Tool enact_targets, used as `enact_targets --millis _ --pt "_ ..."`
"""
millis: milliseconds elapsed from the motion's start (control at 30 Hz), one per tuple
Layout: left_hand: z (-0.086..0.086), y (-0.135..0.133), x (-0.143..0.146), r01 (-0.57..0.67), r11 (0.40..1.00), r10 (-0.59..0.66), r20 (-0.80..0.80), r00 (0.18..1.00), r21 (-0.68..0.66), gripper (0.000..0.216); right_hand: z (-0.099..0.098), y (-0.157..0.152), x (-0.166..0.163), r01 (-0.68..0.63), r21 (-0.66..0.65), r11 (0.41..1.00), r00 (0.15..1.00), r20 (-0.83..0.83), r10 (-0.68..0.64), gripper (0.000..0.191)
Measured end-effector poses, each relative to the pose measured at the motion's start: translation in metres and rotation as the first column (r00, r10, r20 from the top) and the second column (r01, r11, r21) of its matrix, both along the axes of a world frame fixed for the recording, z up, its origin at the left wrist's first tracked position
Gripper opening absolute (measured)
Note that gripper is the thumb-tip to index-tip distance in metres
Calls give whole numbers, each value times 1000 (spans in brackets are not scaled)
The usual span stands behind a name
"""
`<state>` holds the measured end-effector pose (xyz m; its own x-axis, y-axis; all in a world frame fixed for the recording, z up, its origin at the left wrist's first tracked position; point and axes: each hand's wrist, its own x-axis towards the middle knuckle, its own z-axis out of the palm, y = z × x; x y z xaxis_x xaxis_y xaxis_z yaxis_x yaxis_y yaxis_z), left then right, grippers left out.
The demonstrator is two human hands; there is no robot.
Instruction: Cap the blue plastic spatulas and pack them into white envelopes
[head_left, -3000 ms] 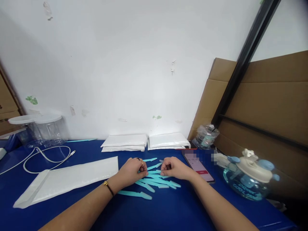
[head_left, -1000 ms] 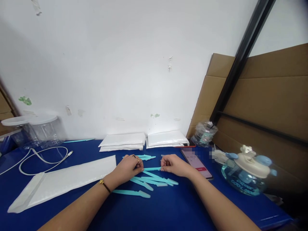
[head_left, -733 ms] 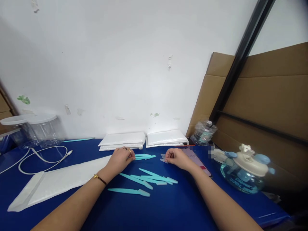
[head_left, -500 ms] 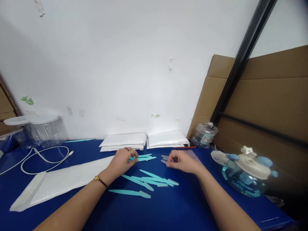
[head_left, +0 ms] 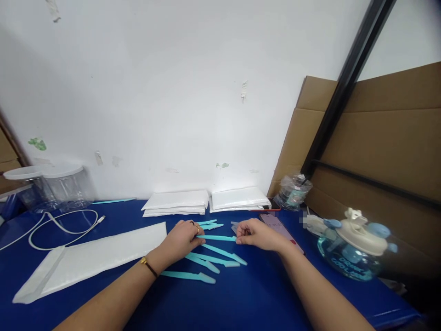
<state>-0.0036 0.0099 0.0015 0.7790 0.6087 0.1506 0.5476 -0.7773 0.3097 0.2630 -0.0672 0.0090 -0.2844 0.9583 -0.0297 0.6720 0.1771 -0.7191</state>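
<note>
The left hand (head_left: 182, 240) and right hand (head_left: 257, 234), apart at lower centre, each pinched one end of a thin teal plastic stick (head_left: 216, 238) stretched between them. Loose teal sticks (head_left: 213, 260) lay just below; a flat white padded envelope (head_left: 93, 257) lay lower left.

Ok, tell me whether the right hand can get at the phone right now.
Probably yes: the phone lies flat just beside the right hand, nothing between them. But that hand pinches the end of a teal stick, so it isn't free.
</note>
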Motion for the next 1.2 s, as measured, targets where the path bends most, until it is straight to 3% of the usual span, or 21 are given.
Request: enact_targets --millis 200,300,433,567,633,733,833,1000,1200 --pt "1 14 -8 -60 992 69 80 994 -110 27 -7 6 -3 33 77 996 999 -32 -31 19" --pt "0 18 -9 -71 994 78 84 993 -84 29 -9 8 -4 20 98 995 1000 -26 -17 19" --pt "-4 29 -16 -182 982 185 90 979 -44 26 -15 14 3 138 150 979 986 75 -151 16" --pt "-10 39 -23 -215 977 213 79 974 18 21 -13 12 6 189 245 951 964 140 -228 14" --pt "-11 39 -23 -224 974 220 79 972 43 16 -7 6 3 156 228 961 971 141 -192 16" --pt "-9 32 -20 -237 970 231 95 968 55 16 2 -7 -3 -2 35 999 983 186 -5 23" --pt "-5 19 -14 -159 987 155 117 981 29 19 6 -14 -10 -103 -62 993 957 267 116 23" --pt "-5 -6 1 55 998 -53 85 995 -23 21 -2 -9 -22 -78 2 997 962 264 75 7" --pt "-4 -2 4 5 999 -3 45 999 -44 21 -8 -2 -24 25 154 988 988 144 -47 4"
